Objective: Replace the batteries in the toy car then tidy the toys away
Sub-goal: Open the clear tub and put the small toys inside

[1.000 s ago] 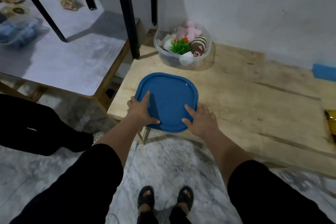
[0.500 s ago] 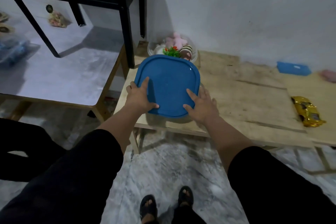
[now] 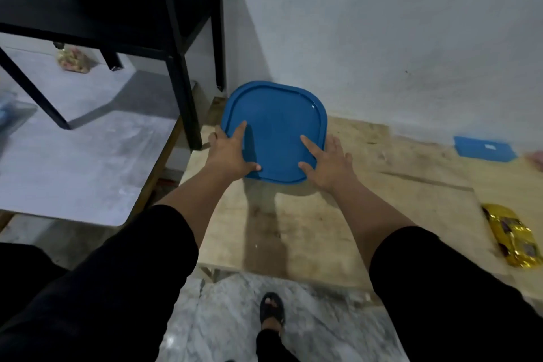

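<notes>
A blue square lid [image 3: 276,126] is at the far left corner of the low wooden table [image 3: 308,229], near the wall. My left hand [image 3: 230,154] grips its left front edge with the thumb and index finger on top. My right hand [image 3: 329,164] grips the right front edge the same way. The clear tub of soft toys is hidden under the lid. The gold toy car [image 3: 512,236] lies on the table at the right, away from both hands.
A small flat blue box [image 3: 483,148] sits by the wall at the right, with something pink [image 3: 536,159] at the frame's edge. A black metal shelf frame [image 3: 182,82] stands on a grey table [image 3: 73,161] just left of the lid. Marble floor lies below.
Both hands have lifted the blue lid from the table's front edge and carried it away towards the wall, over the toy tub, which is now covered from sight.
</notes>
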### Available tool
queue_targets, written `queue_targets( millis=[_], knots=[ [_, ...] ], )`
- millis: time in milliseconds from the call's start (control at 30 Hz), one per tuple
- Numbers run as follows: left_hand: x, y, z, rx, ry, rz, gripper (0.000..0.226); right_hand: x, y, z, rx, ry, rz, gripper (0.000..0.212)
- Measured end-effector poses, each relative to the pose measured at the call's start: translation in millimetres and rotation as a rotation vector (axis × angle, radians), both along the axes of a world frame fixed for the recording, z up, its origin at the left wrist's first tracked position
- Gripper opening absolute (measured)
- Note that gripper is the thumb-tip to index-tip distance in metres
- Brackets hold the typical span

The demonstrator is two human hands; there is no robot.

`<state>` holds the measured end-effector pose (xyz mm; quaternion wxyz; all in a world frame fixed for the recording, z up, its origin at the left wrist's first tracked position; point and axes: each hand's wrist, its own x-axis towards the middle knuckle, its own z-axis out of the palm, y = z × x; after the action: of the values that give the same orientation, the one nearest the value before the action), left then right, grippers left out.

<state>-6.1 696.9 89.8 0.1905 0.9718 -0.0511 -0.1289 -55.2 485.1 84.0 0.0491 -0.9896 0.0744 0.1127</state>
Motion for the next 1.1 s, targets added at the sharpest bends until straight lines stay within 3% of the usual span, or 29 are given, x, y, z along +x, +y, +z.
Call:
queue_targets(
  millis=[433, 567, 767, 967, 1100],
  knots=[
    [105.1, -31.6, -22.5, 0.158, 0.129, 0.075, 0.102, 124.9, -28.9, -22.1, 0.022, 0.169, 0.101, 0.06],
    [117.9, -35.3, -20.9, 0.199, 0.213, -0.001, 0.105, 132.0, -35.6, -22.3, 0.057, 0.187, 0.111, 0.067],
    [132.4, -36.1, -12.7, 0.224, 0.305, -0.096, 0.111, 149.3, -30.8, -13.3, -0.128, 0.205, 0.302, 0.076],
    [134.8, -39.2, -9.0, 0.262, 0.31, -0.136, 0.113, 149.9, -30.1, -16.6, -0.058, 0.272, 0.265, 0.079],
    [139.0, -53.0, -5.5, 0.403, 0.222, -0.266, 0.112, 153.4, -29.7, -13.9, 0.02, 0.273, 0.27, 0.083]
  ],
)
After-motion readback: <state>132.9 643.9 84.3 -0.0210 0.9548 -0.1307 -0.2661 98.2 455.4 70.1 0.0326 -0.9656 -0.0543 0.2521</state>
